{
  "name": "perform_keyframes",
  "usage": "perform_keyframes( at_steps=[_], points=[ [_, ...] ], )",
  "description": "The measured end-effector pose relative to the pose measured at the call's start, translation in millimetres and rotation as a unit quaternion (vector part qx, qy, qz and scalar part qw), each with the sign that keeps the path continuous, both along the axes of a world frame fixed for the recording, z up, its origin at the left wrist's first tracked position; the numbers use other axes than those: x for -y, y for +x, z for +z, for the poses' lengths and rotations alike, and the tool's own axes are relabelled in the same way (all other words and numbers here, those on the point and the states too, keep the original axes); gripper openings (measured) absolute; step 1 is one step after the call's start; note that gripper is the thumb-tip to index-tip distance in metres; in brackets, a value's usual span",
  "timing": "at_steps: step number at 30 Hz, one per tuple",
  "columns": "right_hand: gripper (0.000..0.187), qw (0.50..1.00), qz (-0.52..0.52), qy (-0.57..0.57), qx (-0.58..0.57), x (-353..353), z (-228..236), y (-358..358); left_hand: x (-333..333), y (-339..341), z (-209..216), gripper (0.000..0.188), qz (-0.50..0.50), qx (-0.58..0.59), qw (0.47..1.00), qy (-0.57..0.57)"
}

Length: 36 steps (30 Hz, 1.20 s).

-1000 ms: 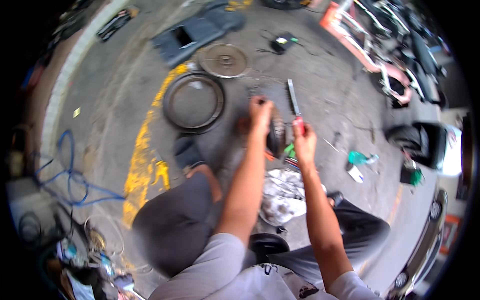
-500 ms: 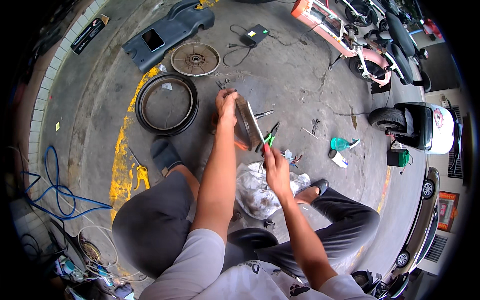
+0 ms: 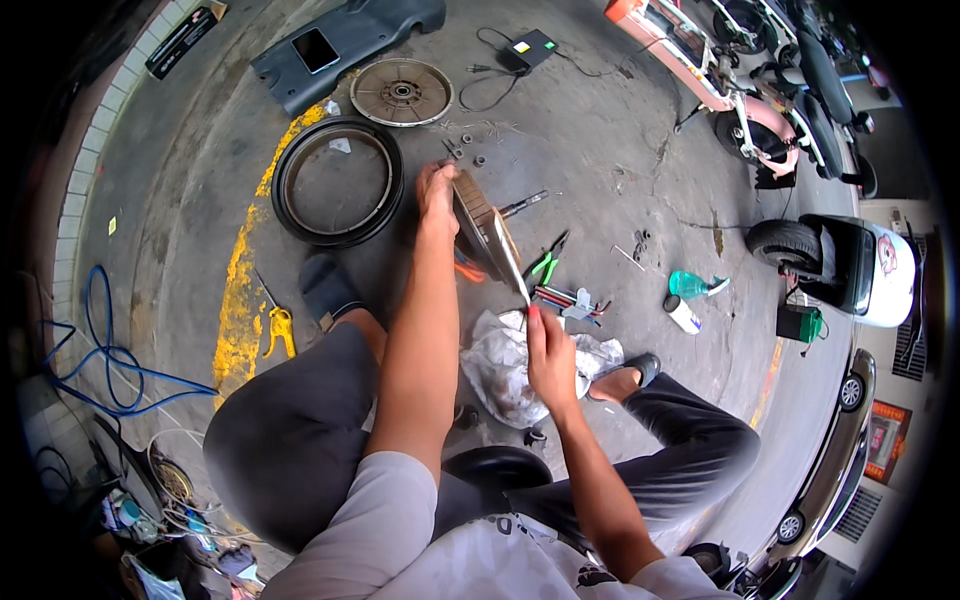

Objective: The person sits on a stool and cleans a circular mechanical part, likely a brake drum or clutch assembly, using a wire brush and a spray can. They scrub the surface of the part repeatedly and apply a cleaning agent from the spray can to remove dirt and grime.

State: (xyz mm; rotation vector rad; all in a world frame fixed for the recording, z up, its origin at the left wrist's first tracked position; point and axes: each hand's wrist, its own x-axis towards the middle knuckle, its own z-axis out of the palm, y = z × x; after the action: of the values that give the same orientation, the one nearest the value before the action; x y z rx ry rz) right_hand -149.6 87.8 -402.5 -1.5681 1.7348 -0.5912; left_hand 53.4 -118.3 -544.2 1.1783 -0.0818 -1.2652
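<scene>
My left hand [image 3: 437, 200] grips the upper edge of a motor stator [image 3: 477, 222], a thick round disc with a brown slotted rim, held tilted on edge. Its axle [image 3: 525, 204] sticks out to the right, and coloured wires [image 3: 570, 300] show beside its lower end. My right hand [image 3: 550, 362] is closed around the red handle of a slim tool [image 3: 533, 312]. The tool's pale blade runs up along the stator's rim; its exact kind is unclear. Green-handled pliers [image 3: 546, 262] lie just right of the stator. A crumpled, stained white plastic bag [image 3: 505, 365] lies below it.
A black wheel rim [image 3: 285, 205] and a round metal cover [image 3: 375, 105] lie at the far left, near a grey panel carrying a phone [image 3: 315, 50]. A yellow-handled tool [image 3: 280, 333] lies left of my foot. A green spray bottle [image 3: 688, 284] stands right; scooters [image 3: 760, 140] are parked beyond.
The stator is turned more on edge, showing more of its slotted rim. My right hand and the tool have shifted slightly down and left. The whole view has moved a little.
</scene>
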Motion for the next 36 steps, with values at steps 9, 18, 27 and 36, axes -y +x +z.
perform_keyframes(
  at_steps=[9, 18, 27, 36],
  points=[
    [0.033, 0.999, 0.021, 0.008, -0.042, 51, 13, 49, -3, 6, -18, 0.028, -0.02, -0.046, 0.998, -0.035],
    [0.031, 0.999, -0.022, 0.01, -0.04, -7, 8, 15, 6, -1, -10, 0.029, -0.022, 0.006, 1.0, 0.002],
    [0.031, 0.999, -0.029, 0.011, -0.041, -30, -5, -19, 17, -4, -8, 0.022, 0.034, -0.006, 0.999, 0.009],
    [0.03, 0.995, -0.021, -0.057, -0.074, 54, 0, 19, 21, -19, 7, 0.023, -0.033, 0.048, 0.998, -0.006]
  ],
)
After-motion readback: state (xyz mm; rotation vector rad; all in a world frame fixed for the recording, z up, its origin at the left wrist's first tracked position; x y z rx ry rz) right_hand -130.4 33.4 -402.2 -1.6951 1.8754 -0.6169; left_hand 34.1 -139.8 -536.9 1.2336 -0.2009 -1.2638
